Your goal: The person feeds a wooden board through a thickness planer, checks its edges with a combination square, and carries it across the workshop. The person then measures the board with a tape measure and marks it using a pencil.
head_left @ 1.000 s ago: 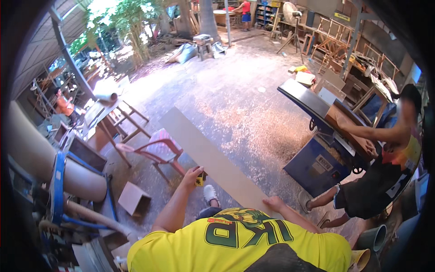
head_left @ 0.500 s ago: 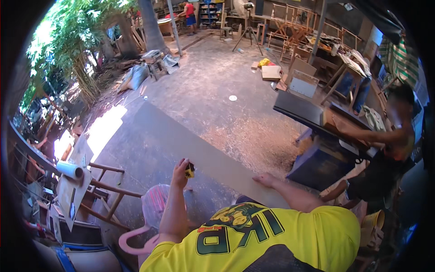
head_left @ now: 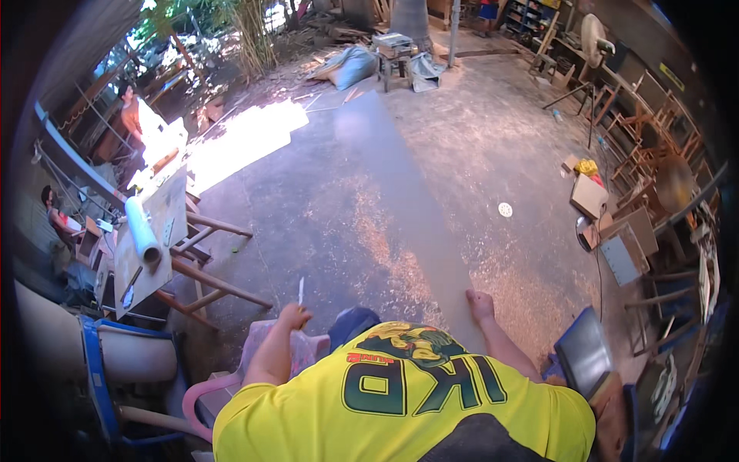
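Observation:
A long, smooth grey board stretches from in front of my body far across the floor. My right hand is closed at its right edge, near my end; the fingertips are partly hidden. Left of the board, my left hand is closed around a slim whitish strip that sticks upward, blade-like and narrow. Its exact kind is too small to make out. Below that hand is a pink plastic chair, partly behind my arm.
A wooden-legged table at left carries a pale blue roll. Two people are beyond it. Wood shavings lie on the floor around the board. A dark-topped machine stands close at my right. Cartons and wooden frames line the right side.
My view has swung left, so the scene sits further right. The yellow-black tape measure seen in my left hand earlier no longer shows; a whitish strip does. My right hand remains at the board's edge.

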Available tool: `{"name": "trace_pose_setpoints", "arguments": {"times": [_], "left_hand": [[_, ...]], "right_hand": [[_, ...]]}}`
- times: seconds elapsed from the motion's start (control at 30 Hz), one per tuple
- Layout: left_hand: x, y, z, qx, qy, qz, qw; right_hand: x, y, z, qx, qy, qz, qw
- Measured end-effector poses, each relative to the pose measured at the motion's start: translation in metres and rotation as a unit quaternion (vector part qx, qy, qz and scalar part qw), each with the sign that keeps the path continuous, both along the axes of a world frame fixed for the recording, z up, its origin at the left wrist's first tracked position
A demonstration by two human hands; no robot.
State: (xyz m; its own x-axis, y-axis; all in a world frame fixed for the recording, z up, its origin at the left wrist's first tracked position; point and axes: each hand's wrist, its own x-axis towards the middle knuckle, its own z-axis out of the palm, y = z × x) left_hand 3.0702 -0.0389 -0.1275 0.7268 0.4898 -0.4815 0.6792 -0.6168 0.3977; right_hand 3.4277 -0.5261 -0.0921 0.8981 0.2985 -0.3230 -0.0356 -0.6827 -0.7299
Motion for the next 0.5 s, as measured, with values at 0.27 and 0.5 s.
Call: {"name": "trace_pose_setpoints", "arguments": {"times": [0.27,0.5], "left_hand": [[0.109,0.023,-0.106,0.034,0.202,0.035,0.978],[0.629,0.205,-0.067,0.061,0.121,-0.166,0.977]], "right_hand": [[0.252,0.059,-0.031,-0.006,-0.064,-0.052,0.997],[0.443,0.086,0.006,-0.017,-0.076,-0.156,0.985]]}}
